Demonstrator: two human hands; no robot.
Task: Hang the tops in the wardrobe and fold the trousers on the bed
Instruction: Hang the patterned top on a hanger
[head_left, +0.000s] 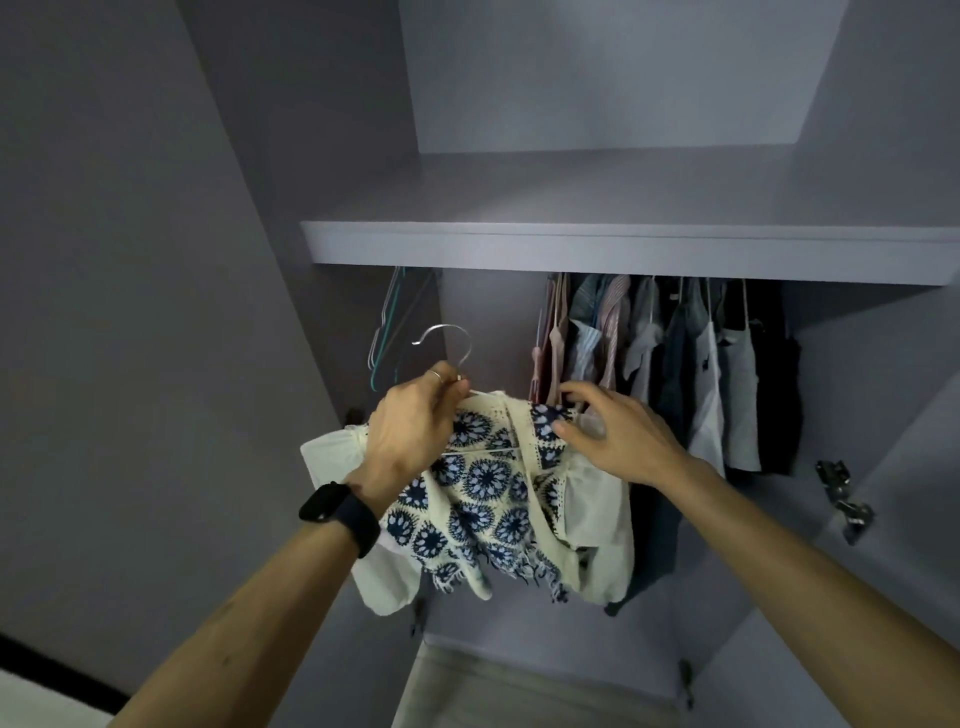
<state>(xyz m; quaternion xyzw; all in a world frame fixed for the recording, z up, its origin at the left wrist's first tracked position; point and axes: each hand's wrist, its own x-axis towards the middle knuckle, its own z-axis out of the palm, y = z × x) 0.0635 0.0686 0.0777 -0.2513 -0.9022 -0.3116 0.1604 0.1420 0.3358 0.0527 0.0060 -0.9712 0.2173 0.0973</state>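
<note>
A cream top (488, 499) with blue and white round crochet patterns and white sleeves hangs on a silver wire hanger (451, 345) in front of the open wardrobe. My left hand (410, 431) grips the hanger just below its hook, at the top's left shoulder. My right hand (613, 431) pinches the top's right shoulder, thumb underneath and fingers curled over it. The hanger's hook is free in the air, below the shelf (623, 249) and apart from the rail, which the shelf hides.
Several garments (675, 364) hang in a row under the shelf on the right. A few empty hangers (387, 332) hang at the left end. An open wardrobe door with a metal hinge (844, 499) stands at the right; another door panel is on the left.
</note>
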